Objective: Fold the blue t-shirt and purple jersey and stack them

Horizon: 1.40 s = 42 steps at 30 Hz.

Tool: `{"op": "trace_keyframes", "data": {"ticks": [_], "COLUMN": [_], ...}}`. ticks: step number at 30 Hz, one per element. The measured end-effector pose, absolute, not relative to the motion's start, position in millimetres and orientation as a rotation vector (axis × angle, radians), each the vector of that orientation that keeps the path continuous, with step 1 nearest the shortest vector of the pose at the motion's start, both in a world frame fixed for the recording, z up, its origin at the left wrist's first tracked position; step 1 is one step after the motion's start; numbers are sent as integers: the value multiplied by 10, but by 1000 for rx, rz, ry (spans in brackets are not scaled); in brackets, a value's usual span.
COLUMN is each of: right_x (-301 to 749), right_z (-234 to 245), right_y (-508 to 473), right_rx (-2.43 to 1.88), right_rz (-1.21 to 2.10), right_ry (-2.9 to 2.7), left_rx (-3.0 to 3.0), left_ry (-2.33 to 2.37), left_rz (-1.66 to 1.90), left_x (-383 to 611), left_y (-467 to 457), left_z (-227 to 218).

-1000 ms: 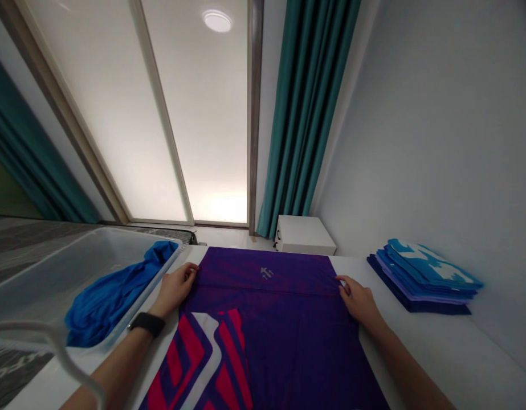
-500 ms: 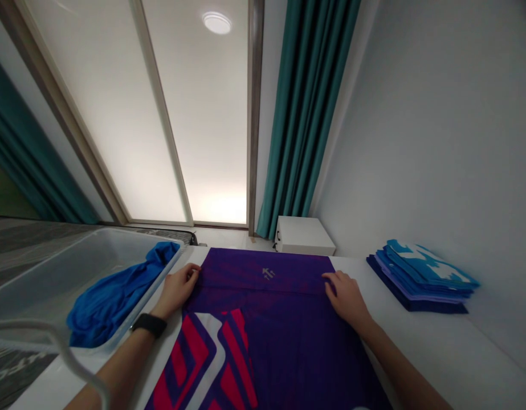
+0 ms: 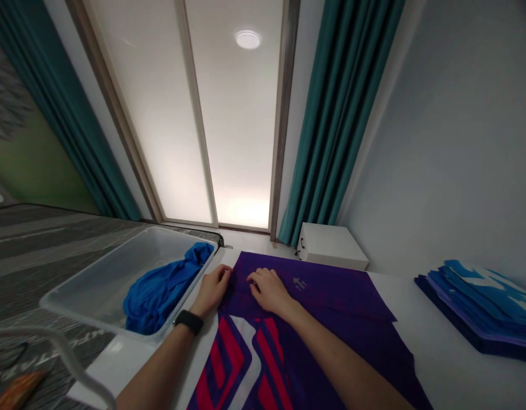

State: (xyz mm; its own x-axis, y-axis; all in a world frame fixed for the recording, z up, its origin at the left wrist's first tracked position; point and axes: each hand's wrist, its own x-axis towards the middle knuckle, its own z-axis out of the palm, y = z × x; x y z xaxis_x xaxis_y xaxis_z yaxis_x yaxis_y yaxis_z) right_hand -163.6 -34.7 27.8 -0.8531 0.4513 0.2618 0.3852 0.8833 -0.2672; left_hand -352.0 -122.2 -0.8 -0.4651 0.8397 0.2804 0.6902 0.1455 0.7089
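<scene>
A purple jersey [image 3: 331, 296] with a red, white and purple pattern near me lies flat on the white table [image 3: 451, 364]. My left hand [image 3: 214, 287], with a black watch on its wrist, rests at the jersey's far left edge, fingers curled onto the cloth. My right hand [image 3: 269, 288] has crossed over and lies palm down on the jersey close beside the left, fingers bent and pressing the fabric. A small pale logo [image 3: 300, 282] sits just right of the right hand.
A clear plastic bin [image 3: 96, 279] on the left holds a crumpled blue garment [image 3: 164, 290]. A stack of folded blue and purple garments [image 3: 480, 307] lies at the table's right. A white cabinet [image 3: 331, 245], teal curtains and a window stand beyond.
My right hand has slid from the jersey's right edge across to the left side, next to my left hand. The camera has turned left.
</scene>
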Motion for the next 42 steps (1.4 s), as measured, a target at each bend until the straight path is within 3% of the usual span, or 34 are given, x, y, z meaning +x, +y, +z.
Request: {"op": "trace_keyframes", "data": {"ticks": [13, 21, 30, 42], "right_x": [-2154, -2110, -1942, -2059], "right_z": [70, 108, 295, 282], "right_y": [-502, -85, 259, -48], "right_rx": [-750, -887, -922, -774], "right_rz": [251, 910, 954, 859], "right_ry": [-2633, -2042, -1877, -2137], "left_rx": [1372, 1304, 1238, 1191], "left_ry": [1941, 1936, 1934, 1966], "left_rz": [1465, 1504, 1458, 1396], "left_x": [-3456, -3475, -3547, -3837], "left_y": [-1249, -1245, -971, -283], "left_z": [13, 16, 58, -57]}}
